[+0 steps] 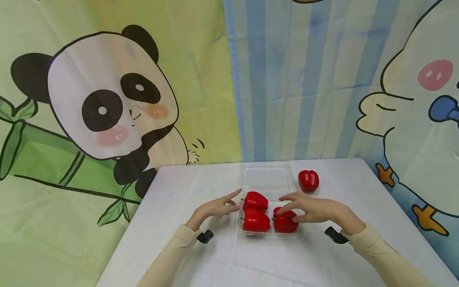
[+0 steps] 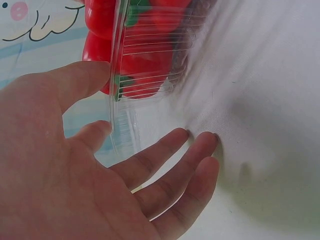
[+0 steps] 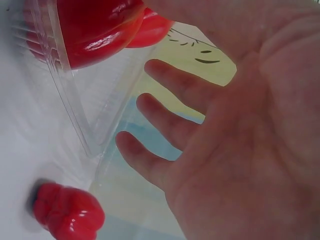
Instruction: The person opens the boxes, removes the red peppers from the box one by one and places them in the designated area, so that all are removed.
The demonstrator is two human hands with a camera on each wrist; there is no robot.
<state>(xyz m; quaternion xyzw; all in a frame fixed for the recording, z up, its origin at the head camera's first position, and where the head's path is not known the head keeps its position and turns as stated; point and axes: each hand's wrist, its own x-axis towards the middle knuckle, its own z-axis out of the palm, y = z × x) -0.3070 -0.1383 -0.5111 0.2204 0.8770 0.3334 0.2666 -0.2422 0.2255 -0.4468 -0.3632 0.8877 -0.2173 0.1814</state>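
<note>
A clear plastic clamshell box (image 1: 241, 227) stands on the table with three red bell peppers in it. Two, one rear (image 1: 255, 201) and one front (image 1: 256, 220), fill its left side; another bell pepper (image 1: 285, 224) lies at the front right. My right hand (image 1: 315, 208) reaches over that front-right pepper, thumb and forefinger on its top; the other fingers spread apart in the right wrist view. Along the box's left side, my left hand (image 1: 216, 207) has its fingers loosely extended, two fingertips at the rim in the left wrist view.
A fourth red bell pepper (image 1: 308, 181) sits on the table behind my right hand, outside the box. The box's transparent lid (image 1: 267, 177) lies folded back towards the rear edge. Behind the white table (image 1: 201, 263) hangs a cartoon-printed curtain (image 1: 279, 79).
</note>
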